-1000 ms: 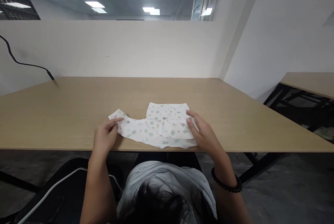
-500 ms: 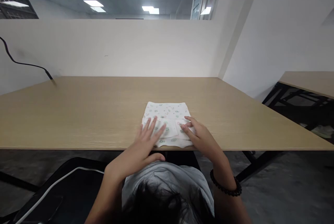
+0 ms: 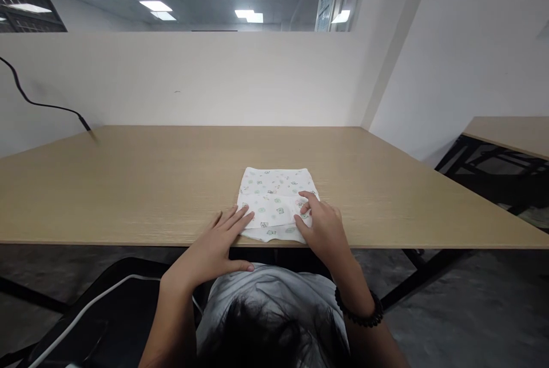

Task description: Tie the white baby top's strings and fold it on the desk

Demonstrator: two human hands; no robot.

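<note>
A white cloth (image 3: 277,182) with small green and dark animal prints lies flat near the table's front edge, its near part covered by a folded-over layer. Fingers spread, my left hand (image 3: 214,248) rests its fingertips on the cloth's left front corner, the thumb pointing inward off the table edge. On the right side, my right hand (image 3: 326,228) touches the folded layer with curved fingers. Its thumb and index finger are apart, and I see nothing gripped between them. The cloth's right front corner is hidden under this hand.
The wooden table (image 3: 171,167) reaches back to a white partition (image 3: 223,79). A black cable (image 3: 54,106) comes down at the far left. A black chair (image 3: 115,316) with a white cord stands at the lower left. Another table (image 3: 510,133) is at the right.
My left hand has slid left and toward me, from the cloth's middle to its left corner. The folded layer now lies smoother and spans more of the width. My right hand has shifted slightly left.
</note>
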